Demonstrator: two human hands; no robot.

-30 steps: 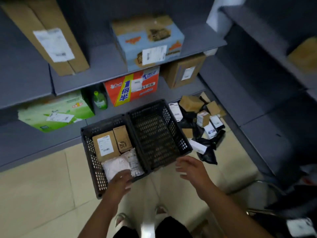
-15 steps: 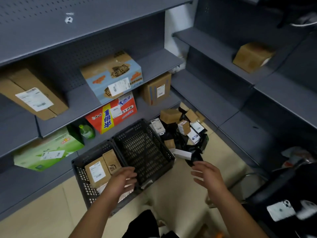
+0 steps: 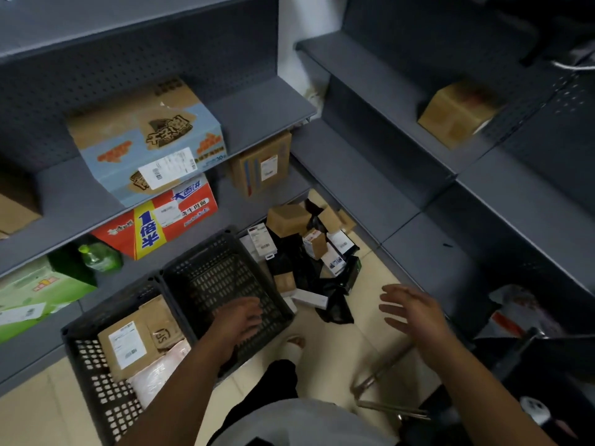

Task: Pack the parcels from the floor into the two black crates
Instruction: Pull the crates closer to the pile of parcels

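Two black crates sit side by side on the floor against the bottom shelf (image 3: 322,185). The left crate (image 3: 83,368) already holds a labelled cardboard parcel (image 3: 127,347), a smaller brown box (image 3: 162,326) touching it, and a pale poly mailer (image 3: 154,376) at the near end. The right crate (image 3: 193,265) looks bare inside. Just beside its right wall lies the heap of parcels (image 3: 309,252) still on the floor: small cardboard boxes, white labelled packets and black mailer bags, jumbled over one another.

The left hand (image 3: 238,323) hovers over the right crate's near corner, fingers loosely curled and holding nothing. The right hand (image 3: 415,312) hangs above the floor tiles near the heap, fingers spread apart, also empty.

The heap is the main risk. The black bags are slick and limp, so a pinch on one corner may let the contents sag and slide out of the grasp, or drag neighbouring boxes along. The small boxes perched on top could tumble away toward the shelf base if something beneath them is pulled first. Reaching across with both arms could also nudge the light right crate out of place. A metal chair frame (image 3: 383,384) stands close by the right forearm, and a hasty swing back might catch on it.
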